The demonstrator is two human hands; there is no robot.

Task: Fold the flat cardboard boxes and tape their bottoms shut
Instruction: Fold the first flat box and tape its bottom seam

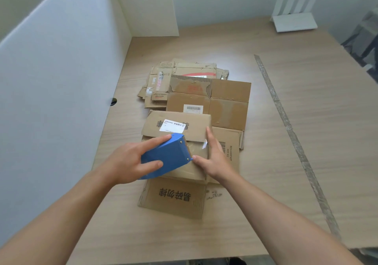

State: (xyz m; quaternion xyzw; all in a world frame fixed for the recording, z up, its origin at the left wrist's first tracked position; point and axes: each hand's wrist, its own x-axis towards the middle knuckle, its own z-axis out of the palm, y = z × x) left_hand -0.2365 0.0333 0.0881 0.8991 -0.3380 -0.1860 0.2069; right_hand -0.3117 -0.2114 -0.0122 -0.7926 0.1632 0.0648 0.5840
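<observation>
The blue tape dispenser [169, 154] is gripped by the left hand [126, 160]. The forefinger is laid along its upper edge and the thumb is clamped on its near side, with the forearm stretched forward from the lower left. Beneath the dispenser the cardboard box [178, 197] is laid on the table [286, 142], its flaps spread ahead of and behind both hands. The right hand [214, 158] is set just right of the dispenser, fingers straight and held together against the box's right edge, thumb beside the dispenser's nose. Beyond the fingertips a heap of flattened boxes [225, 101] is seen.
</observation>
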